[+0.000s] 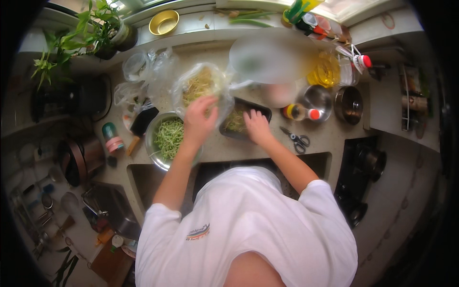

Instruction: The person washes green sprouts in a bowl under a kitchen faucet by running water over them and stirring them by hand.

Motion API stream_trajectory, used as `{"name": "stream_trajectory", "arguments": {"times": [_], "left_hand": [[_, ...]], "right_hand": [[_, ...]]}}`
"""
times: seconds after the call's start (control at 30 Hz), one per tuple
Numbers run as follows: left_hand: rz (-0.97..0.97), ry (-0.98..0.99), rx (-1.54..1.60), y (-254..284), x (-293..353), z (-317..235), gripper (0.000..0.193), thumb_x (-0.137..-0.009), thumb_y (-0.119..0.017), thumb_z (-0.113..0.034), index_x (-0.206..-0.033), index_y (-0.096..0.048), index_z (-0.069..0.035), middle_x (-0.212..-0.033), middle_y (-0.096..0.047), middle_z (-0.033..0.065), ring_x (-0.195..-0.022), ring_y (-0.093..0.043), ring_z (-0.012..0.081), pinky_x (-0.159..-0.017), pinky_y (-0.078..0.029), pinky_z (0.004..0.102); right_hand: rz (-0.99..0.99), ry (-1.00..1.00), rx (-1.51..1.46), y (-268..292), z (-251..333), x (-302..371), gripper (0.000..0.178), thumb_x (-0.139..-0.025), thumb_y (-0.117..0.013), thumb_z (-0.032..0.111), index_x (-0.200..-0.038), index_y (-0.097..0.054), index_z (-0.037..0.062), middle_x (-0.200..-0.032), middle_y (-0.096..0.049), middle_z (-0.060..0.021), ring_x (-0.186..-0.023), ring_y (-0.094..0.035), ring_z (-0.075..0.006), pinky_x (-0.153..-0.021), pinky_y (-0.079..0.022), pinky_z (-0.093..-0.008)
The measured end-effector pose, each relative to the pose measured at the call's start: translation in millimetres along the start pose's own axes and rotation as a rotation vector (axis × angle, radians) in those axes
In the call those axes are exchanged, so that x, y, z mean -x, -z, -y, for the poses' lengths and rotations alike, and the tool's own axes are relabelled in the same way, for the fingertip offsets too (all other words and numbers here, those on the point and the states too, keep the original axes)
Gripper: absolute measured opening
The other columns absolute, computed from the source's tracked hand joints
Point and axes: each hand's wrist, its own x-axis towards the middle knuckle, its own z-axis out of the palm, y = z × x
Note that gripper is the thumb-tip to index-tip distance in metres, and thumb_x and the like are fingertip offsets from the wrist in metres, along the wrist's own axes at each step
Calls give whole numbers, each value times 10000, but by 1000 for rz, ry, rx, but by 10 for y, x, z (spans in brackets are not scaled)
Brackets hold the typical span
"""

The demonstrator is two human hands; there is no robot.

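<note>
My left hand (200, 118) is over the near edge of a clear plastic bag (224, 98) that holds yellowish sprout scraps (198, 86). Its fingers curl together, and whatever is between them is too small to make out. Reaching into a black tray (264, 109), my right hand (257, 125) has its fingers a little apart over some bean sprouts (235, 121). Beside my left forearm stands a steel bowl (152, 152) filled with green-and-white sprouts (169, 136).
Scissors (300, 142), a red-capped seasoning bottle (297, 112), a steel bowl (319, 98) and a pot (351, 103) stand to the right. A black-bladed tool (143, 120) and a green-and-pink bottle (113, 137) lie left. An oil bottle (326, 71) is behind. The sink (143, 179) is in front.
</note>
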Motion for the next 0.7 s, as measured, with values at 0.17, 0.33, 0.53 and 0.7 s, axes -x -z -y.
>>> {"name": "stream_trajectory", "arguments": {"times": [0.17, 0.33, 0.53, 0.7], "left_hand": [[245, 299, 377, -290, 489, -7, 242, -957, -677, -101, -1173, -735, -12, -1069, -767, 83, -938, -717, 142, -852, -560, 287], [248, 478, 305, -483, 916, 214, 215, -963, -670, -108, -1145, -729, -10, -992, -764, 60, -929, -722, 140, -812, -571, 279], [248, 963, 657, -765, 1109, 560, 530, -969, -657, -130, -1442, -434, -39, -1162, -643, 146, -943, -734, 257, -771, -607, 343], [223, 1064, 822, -876, 913, 393, 620, -993, -623, -110, -1498, -272, -39, -1248, -583, 209, -946, -737, 309, -742, -642, 382]], "right_hand": [[122, -65, -229, -105, -52, -65, 335, -766, -684, 5, -1097, -642, 37, -1023, -595, -153, -1034, -608, -359, -845, -535, -453], [228, -59, -686, 288, -102, -139, 453, -729, -738, 20, -1171, -650, 65, -1089, -610, -164, -1093, -608, -370, -917, -529, -439], [93, 98, -435, 321, 3, -176, 767, -672, -800, 57, -1400, -579, 148, -1376, -544, -177, -1211, -546, -375, -953, -503, -459], [53, 82, -248, 21, 207, -203, 633, -713, -712, 22, -1328, -626, 143, -1333, -541, -178, -1190, -540, -376, -908, -517, -463]]}}
